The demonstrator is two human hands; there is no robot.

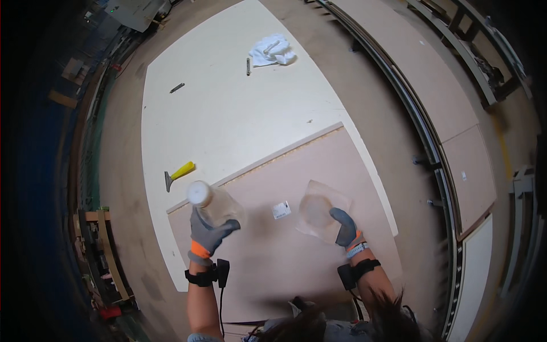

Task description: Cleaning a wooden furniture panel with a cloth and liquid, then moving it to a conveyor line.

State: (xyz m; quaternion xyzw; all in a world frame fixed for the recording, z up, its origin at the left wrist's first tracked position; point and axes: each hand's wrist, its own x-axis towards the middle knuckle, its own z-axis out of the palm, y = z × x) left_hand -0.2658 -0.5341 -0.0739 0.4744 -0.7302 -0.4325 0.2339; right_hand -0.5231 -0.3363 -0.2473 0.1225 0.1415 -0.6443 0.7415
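My left hand [208, 231], in a grey glove with an orange cuff, is wrapped round a translucent plastic bottle [223, 206]. Its round white cap [199, 194] points away from me, to the left. My right hand [345, 227], gloved the same way, has its thumb over the edge of a thin beige, squarish piece [317, 210] with a darker round patch; whether it is cloth or film I cannot tell. Both hands are above a pinkish-beige board [268, 256]. On the board, between my hands, is a small white label [281, 210].
The board lies on a large white panel [228, 108]. A yellow-handled scraper [181, 174] rests left of the bottle. Farther off are a crumpled white cloth [273, 51] and two dark knife-like tools [248, 66]. A roller rail [421, 128] bearing more boards runs along the right.
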